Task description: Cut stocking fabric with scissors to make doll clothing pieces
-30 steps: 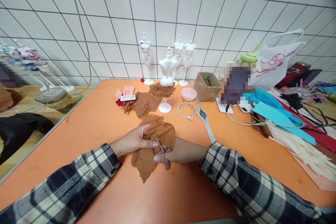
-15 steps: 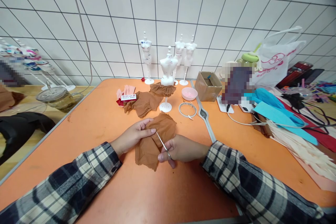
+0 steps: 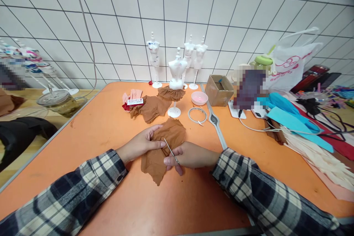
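A crumpled piece of brown crepe paper [image 3: 173, 131] is between my hands, low over the table. My left hand [image 3: 142, 143] pinches it at the left edge, thumb on top. Small metal scissors [image 3: 172, 152] are in my right hand [image 3: 186, 155], their tip pointing up and left across the paper near my left thumb. My right fingers wrap around the handles, which are mostly hidden. Just beyond stands a white mannequin [image 3: 177, 69] with a ruffled brown skirt [image 3: 170, 93] at its waist. More brown paper [image 3: 151, 108] lies to its left.
On the orange table [image 3: 105, 132] are a pink bowl [image 3: 199, 98], a wire coil [image 3: 197, 115] and a cardboard box [image 3: 219, 90]. Several more mannequins stand by the tiled wall. Cables, a phone [image 3: 260, 111] and coloured paper sheets [image 3: 301, 121] crowd the right side.
The lower flap of the brown paper has shifted down and slightly left. My left thumb has slid a little lower, and the scissors have moved slightly left.
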The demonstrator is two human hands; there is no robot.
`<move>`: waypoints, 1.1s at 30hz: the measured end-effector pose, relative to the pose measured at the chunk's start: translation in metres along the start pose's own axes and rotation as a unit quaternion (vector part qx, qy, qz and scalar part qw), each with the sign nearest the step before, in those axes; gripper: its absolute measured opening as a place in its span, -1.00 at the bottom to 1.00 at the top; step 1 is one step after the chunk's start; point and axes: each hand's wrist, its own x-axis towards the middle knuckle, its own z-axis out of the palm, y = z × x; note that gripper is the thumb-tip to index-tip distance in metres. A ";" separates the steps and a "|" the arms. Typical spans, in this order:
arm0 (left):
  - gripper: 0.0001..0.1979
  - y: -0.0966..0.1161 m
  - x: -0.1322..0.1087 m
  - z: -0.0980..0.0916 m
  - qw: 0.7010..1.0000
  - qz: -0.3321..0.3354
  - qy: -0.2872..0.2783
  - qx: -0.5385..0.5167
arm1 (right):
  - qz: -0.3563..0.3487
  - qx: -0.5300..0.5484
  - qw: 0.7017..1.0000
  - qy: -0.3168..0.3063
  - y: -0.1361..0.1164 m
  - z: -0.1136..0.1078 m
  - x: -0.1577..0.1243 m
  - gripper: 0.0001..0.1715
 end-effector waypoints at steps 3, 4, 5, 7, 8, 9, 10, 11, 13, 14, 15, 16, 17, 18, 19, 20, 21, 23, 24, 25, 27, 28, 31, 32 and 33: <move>-0.55 -0.001 0.000 -0.002 1.000 0.002 0.018 -0.002 | 0.007 -0.017 1.000 0.018 0.008 0.000 0.004 -0.52; -0.56 -0.001 0.001 -0.003 1.000 0.001 0.020 -0.005 | 0.009 -0.023 0.999 0.022 0.010 0.000 0.006 -0.52; -0.56 -0.002 0.001 -0.003 1.000 0.000 0.022 -0.008 | 0.011 -0.027 0.999 0.024 0.011 0.000 0.006 -0.53; -0.55 -0.002 0.000 -0.004 1.000 -0.001 0.022 -0.010 | 0.013 -0.035 0.999 0.024 0.012 0.000 0.007 -0.56; -0.54 -0.002 0.000 -0.004 1.000 -0.001 0.020 -0.010 | 0.011 -0.040 0.999 0.021 0.012 0.000 0.007 -0.56; -0.52 -0.002 0.000 -0.003 1.000 -0.001 0.017 -0.008 | 0.005 -0.044 0.999 0.017 0.012 0.000 0.006 -0.56; -0.51 -0.002 0.000 -0.003 1.000 0.001 0.016 -0.003 | -0.004 -0.046 0.999 0.014 0.011 0.000 0.006 -0.55; -0.51 -0.002 0.000 -0.002 1.000 0.003 0.016 0.003 | -0.011 -0.045 0.999 0.011 0.011 0.000 0.006 -0.53; -0.50 -0.001 0.000 -0.001 1.000 0.006 0.020 0.018 | -0.021 -0.036 0.999 0.005 0.010 0.000 0.005 -0.51; -0.50 -0.001 0.000 0.000 0.999 0.007 0.025 0.024 | -0.021 -0.031 0.999 0.004 0.009 0.000 0.005 -0.51; -0.50 0.000 0.000 0.000 0.999 0.009 0.029 0.029 | -0.018 -0.029 0.999 0.002 0.008 0.000 0.004 -0.50; -0.50 0.000 0.001 0.000 0.999 0.008 0.031 0.032 | -0.011 -0.028 1.000 0.000 0.006 -0.001 0.004 -0.49; -0.50 0.000 0.001 0.000 0.999 0.008 0.032 0.035 | -0.002 -0.028 1.000 -0.002 0.005 -0.001 0.003 -0.47; -0.50 0.000 0.001 0.000 0.999 0.007 0.032 0.037 | 0.008 -0.029 1.000 -0.001 0.003 -0.001 0.002 -0.45; -0.50 0.000 0.001 0.000 0.999 0.007 0.032 0.040 | 0.018 -0.031 0.999 0.001 0.001 -0.001 0.001 -0.43; -0.50 -0.001 0.001 0.000 0.999 0.007 0.031 0.044 | 0.024 -0.035 0.999 0.004 0.000 -0.001 0.000 -0.41; -0.50 -0.001 0.001 0.000 0.998 0.007 0.030 0.048 | 0.027 -0.038 0.999 0.008 -0.002 0.000 0.000 -0.40; -0.48 -0.002 0.001 -0.001 0.998 0.012 0.030 0.055 | 0.028 -0.041 0.999 0.011 -0.002 0.000 0.000 -0.39; -0.47 -0.002 0.001 -0.001 0.998 0.014 0.031 0.057 | 0.026 -0.040 0.999 0.011 -0.001 0.000 0.001 -0.39; -0.46 -0.003 0.001 -0.002 0.998 0.017 0.032 0.058 | 0.024 -0.039 0.999 0.011 0.000 0.000 0.002 -0.41; -0.45 -0.003 0.002 -0.002 0.998 0.020 0.032 0.054 | 0.023 -0.040 0.999 0.014 0.005 0.001 0.004 -0.46; -0.45 -0.003 0.002 -0.002 0.998 0.021 0.031 0.051 | 0.023 -0.043 0.999 0.017 0.007 0.001 0.006 -0.49; -0.45 -0.002 0.002 -0.002 0.999 0.016 0.023 0.045 | 0.018 -0.062 0.998 0.018 0.011 0.000 0.007 -0.55; -0.44 -0.001 0.002 -0.002 0.999 0.012 0.020 0.045 | 0.012 -0.072 0.997 0.015 0.011 0.000 0.007 -0.53; -0.43 -0.001 0.001 -0.002 0.999 0.009 0.016 0.046 | 0.007 -0.079 0.997 0.010 0.009 -0.001 0.006 -0.51</move>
